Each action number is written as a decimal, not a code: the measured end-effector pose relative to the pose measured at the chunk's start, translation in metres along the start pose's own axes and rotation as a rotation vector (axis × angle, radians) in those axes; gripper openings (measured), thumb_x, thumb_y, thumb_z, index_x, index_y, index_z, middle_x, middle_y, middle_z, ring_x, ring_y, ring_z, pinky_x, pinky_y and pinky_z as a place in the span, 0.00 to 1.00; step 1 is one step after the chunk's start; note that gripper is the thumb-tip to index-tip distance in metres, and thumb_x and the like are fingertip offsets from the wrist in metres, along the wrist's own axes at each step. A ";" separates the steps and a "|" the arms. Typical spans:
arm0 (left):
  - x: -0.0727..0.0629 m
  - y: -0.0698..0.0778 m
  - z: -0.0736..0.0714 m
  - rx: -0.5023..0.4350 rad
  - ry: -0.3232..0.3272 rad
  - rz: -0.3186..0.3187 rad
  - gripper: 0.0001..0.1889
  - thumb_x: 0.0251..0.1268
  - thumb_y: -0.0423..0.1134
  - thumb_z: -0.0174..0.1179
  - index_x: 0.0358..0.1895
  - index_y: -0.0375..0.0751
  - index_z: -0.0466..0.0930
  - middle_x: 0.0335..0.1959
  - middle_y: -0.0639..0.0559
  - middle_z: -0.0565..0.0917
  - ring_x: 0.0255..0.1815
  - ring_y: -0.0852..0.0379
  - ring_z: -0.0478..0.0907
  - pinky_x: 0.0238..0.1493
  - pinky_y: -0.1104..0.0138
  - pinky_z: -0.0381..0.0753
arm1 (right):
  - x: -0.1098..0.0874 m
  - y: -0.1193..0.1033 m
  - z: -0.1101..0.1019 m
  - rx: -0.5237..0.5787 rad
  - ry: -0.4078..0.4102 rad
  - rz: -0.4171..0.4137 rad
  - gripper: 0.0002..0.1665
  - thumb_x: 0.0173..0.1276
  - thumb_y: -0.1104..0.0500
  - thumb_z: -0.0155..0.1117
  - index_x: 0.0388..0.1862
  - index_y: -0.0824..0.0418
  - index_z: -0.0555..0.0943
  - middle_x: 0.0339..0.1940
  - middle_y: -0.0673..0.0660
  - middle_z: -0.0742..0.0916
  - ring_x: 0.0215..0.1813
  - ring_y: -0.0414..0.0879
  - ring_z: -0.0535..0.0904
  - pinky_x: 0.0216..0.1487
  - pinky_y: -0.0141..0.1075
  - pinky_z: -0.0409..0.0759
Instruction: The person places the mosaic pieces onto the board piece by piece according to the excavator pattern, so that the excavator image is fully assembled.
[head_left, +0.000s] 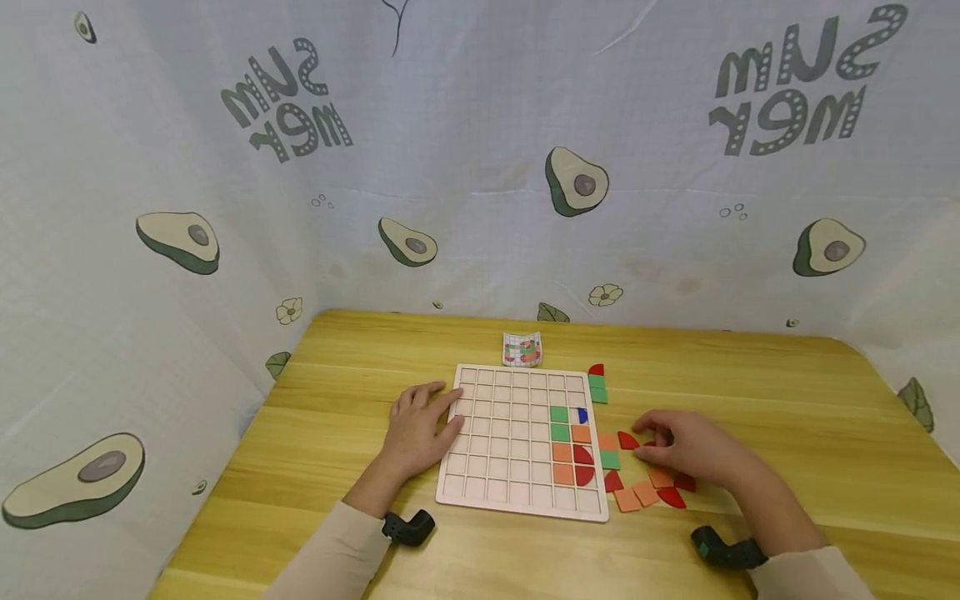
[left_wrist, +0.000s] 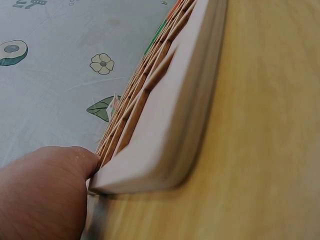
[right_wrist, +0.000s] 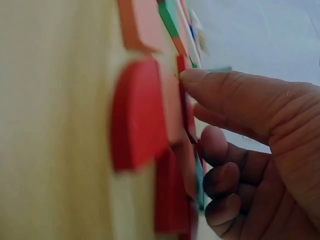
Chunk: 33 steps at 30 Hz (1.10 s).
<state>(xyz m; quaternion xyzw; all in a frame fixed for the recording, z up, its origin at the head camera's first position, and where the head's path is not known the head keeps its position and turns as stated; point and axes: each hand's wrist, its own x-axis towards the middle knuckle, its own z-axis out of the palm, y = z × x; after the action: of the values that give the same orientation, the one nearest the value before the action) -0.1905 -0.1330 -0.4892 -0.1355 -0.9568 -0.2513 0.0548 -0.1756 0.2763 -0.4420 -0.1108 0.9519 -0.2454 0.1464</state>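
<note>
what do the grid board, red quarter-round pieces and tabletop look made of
The grid board looks like pale wood or wood composite, matte, with a faintly layered side edge. The red quarter-round pieces could be painted wood or plastic: smooth, evenly coloured. The tabletop seems wood or wood-look laminate, streaked with yellowish grain and slightly shiny.

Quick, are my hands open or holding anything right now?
Left hand: open, resting on the board at its left edge.
Right hand: at a red piece; whether it grips it cannot be told.
</note>
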 end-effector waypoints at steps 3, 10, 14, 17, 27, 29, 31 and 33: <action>0.000 -0.001 0.000 0.002 -0.002 -0.001 0.25 0.75 0.52 0.55 0.72 0.56 0.75 0.74 0.44 0.71 0.75 0.35 0.60 0.71 0.37 0.59 | 0.001 -0.006 0.005 -0.027 0.025 -0.010 0.20 0.66 0.46 0.72 0.50 0.56 0.83 0.25 0.50 0.75 0.27 0.43 0.69 0.27 0.32 0.66; 0.001 -0.002 0.002 -0.001 0.008 0.008 0.25 0.75 0.52 0.56 0.72 0.56 0.75 0.73 0.43 0.72 0.75 0.35 0.61 0.71 0.37 0.59 | 0.003 -0.015 0.013 -0.099 0.084 -0.007 0.17 0.67 0.46 0.72 0.45 0.56 0.84 0.22 0.49 0.75 0.25 0.42 0.68 0.27 0.33 0.64; 0.001 -0.002 0.002 0.005 0.005 0.007 0.24 0.75 0.53 0.55 0.72 0.56 0.75 0.73 0.44 0.72 0.75 0.35 0.61 0.71 0.38 0.59 | 0.004 -0.018 0.014 -0.115 0.105 -0.024 0.15 0.67 0.49 0.72 0.43 0.58 0.84 0.22 0.49 0.75 0.25 0.42 0.68 0.27 0.33 0.64; 0.001 -0.002 0.001 0.002 0.005 0.006 0.24 0.75 0.53 0.55 0.72 0.56 0.75 0.73 0.44 0.72 0.75 0.35 0.61 0.71 0.38 0.59 | 0.005 -0.019 0.014 -0.126 0.116 -0.039 0.13 0.67 0.51 0.72 0.42 0.58 0.84 0.22 0.49 0.75 0.25 0.42 0.68 0.28 0.33 0.64; 0.001 -0.004 0.001 0.010 0.013 0.009 0.24 0.75 0.52 0.56 0.71 0.56 0.76 0.73 0.44 0.72 0.75 0.35 0.62 0.70 0.38 0.60 | 0.012 -0.035 0.012 -0.150 0.134 -0.068 0.17 0.68 0.48 0.72 0.45 0.59 0.84 0.21 0.48 0.75 0.25 0.41 0.68 0.27 0.32 0.64; 0.001 -0.003 0.001 0.009 0.008 0.006 0.25 0.75 0.53 0.55 0.72 0.56 0.75 0.74 0.44 0.72 0.75 0.35 0.61 0.71 0.38 0.59 | 0.014 -0.043 0.012 -0.143 0.126 -0.073 0.18 0.68 0.47 0.72 0.46 0.59 0.84 0.21 0.48 0.75 0.25 0.41 0.68 0.27 0.32 0.64; 0.001 -0.003 0.001 0.006 0.004 0.005 0.25 0.75 0.53 0.55 0.72 0.56 0.75 0.74 0.44 0.71 0.75 0.35 0.61 0.71 0.38 0.59 | 0.017 -0.052 0.012 -0.126 0.118 -0.079 0.17 0.68 0.48 0.72 0.46 0.59 0.85 0.21 0.48 0.75 0.25 0.41 0.68 0.27 0.32 0.65; 0.001 -0.003 0.001 0.003 0.000 0.004 0.25 0.76 0.53 0.55 0.72 0.57 0.75 0.74 0.44 0.71 0.76 0.35 0.60 0.72 0.38 0.59 | 0.022 -0.058 0.013 -0.119 0.116 -0.091 0.16 0.67 0.48 0.72 0.45 0.59 0.85 0.21 0.48 0.75 0.25 0.41 0.68 0.26 0.31 0.65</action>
<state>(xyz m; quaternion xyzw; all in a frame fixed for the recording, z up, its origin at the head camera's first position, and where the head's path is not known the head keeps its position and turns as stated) -0.1924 -0.1346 -0.4916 -0.1372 -0.9569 -0.2500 0.0554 -0.1839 0.2142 -0.4291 -0.1481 0.9656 -0.2010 0.0726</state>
